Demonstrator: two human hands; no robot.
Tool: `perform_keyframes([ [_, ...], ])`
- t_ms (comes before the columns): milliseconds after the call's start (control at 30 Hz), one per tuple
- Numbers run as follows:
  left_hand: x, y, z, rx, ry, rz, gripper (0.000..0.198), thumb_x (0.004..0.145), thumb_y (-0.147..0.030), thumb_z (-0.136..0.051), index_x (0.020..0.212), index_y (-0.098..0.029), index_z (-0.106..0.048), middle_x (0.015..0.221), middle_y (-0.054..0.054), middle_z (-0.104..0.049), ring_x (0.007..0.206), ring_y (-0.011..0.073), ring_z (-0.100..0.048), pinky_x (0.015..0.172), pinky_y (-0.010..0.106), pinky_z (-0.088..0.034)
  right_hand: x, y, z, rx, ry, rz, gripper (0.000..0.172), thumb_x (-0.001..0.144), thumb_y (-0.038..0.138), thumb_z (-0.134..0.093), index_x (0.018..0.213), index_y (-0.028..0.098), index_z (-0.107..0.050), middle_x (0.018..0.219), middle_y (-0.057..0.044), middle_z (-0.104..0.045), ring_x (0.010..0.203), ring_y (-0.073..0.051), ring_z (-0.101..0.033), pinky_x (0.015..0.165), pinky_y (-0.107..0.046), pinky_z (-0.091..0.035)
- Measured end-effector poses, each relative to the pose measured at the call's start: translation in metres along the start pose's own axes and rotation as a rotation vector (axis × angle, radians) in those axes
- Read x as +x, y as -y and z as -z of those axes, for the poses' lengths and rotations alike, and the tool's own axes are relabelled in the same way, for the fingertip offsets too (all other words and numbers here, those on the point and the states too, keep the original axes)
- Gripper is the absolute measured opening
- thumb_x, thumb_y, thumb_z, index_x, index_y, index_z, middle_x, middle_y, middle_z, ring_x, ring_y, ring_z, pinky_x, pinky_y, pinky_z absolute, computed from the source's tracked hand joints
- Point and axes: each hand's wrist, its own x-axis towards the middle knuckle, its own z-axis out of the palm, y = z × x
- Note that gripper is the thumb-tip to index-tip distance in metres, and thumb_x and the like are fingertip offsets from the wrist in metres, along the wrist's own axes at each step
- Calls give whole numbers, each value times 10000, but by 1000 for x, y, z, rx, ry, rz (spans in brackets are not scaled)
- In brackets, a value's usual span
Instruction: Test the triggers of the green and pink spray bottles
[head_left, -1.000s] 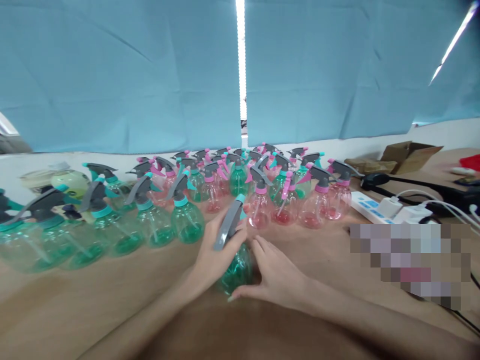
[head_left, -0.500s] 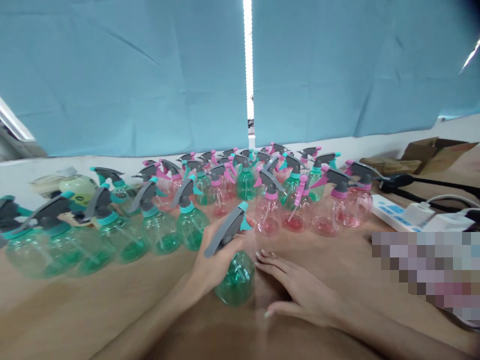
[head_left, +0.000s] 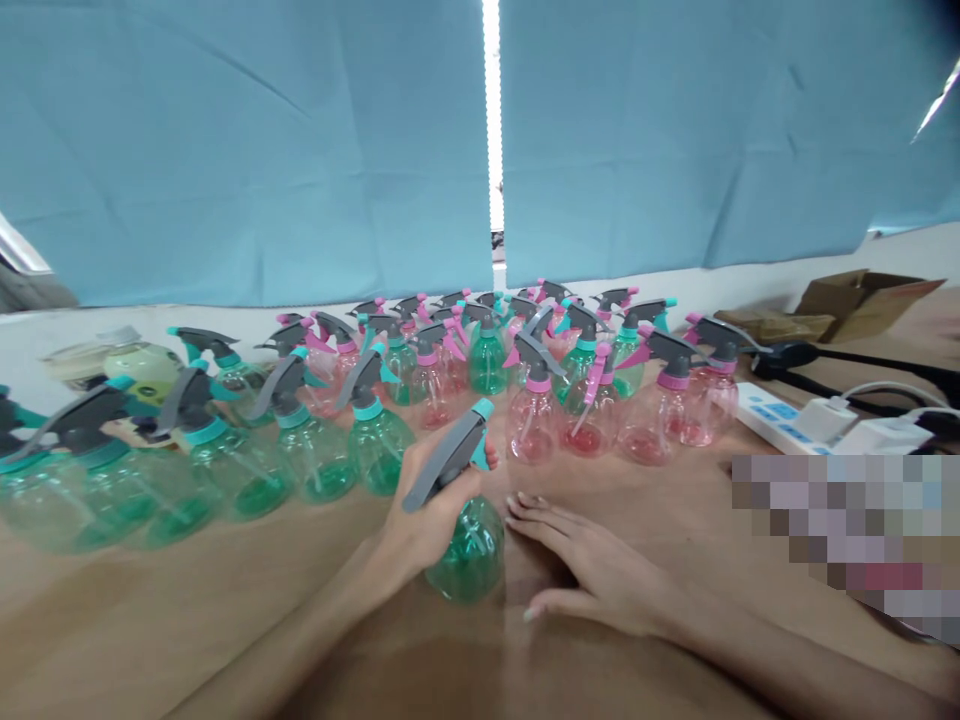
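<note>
My left hand is wrapped round the neck of a green spray bottle with a grey trigger head; the bottle stands on the wooden table right in front of me. Just right of the bottle, my right hand lies flat on the table with its fingers stretched out and holds nothing. Behind both hands stand several green spray bottles on the left and pink spray bottles in the middle and right.
A white power strip with plugs and cables lies at the right, with a black device and a cardboard box behind it. A pale green jar stands at far left. Blue curtains hang behind the table.
My right hand has come off the green bottle and settled flat on the table to its right. My left hand keeps its hold on the bottle's neck.
</note>
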Motion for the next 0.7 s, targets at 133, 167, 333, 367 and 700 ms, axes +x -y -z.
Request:
perform_keyframes([
  [133, 2, 0, 0, -51, -6, -10, 125, 652, -197, -524, 740, -228, -606, 695, -18, -597, 646, 177, -528, 628, 310, -415, 0, -2, -1, 9, -7, 25, 848, 796, 667, -555, 1456, 181, -340, 1511, -105, -328, 1399, -272, -282, 1142, -483, -255],
  [167, 2, 0, 0, -59, -2, -3, 135, 651, -197, -527, 749, -231, -614, 691, -19, -605, 647, 182, -540, 627, 313, -423, 0, -3, -1, 7, -8, 30, 845, 799, 665, -554, 1456, 181, -339, 1512, -103, -324, 1400, -270, -280, 1144, -481, -251],
  [333, 4, 2, 1, -149, 50, 70, 161, 666, -200, -552, 792, -237, -645, 764, 5, -680, 819, 231, -649, 776, 365, -483, -1, -3, -3, -18, -16, 10, 840, 802, 677, -537, 1448, 170, -358, 1507, -94, -335, 1396, -267, -290, 1143, -466, -265],
  [367, 4, 2, 1, -162, 67, 73, 187, 673, -198, -554, 824, -240, -656, 792, 8, -691, 875, 236, -655, 818, 372, -479, -1, -3, -3, -21, -18, 6, 841, 805, 676, -533, 1448, 163, -357, 1507, -93, -336, 1397, -264, -288, 1144, -462, -265],
  [700, 5, 1, -1, -224, 90, 43, 390, 655, -193, -563, 1036, -205, -645, 1026, 49, -699, 890, 226, -658, 854, 388, -496, -4, -2, -2, -30, -35, 23, 735, 867, 594, -523, 1458, 204, -327, 1509, -72, -321, 1404, -257, -267, 1146, -479, -258],
])
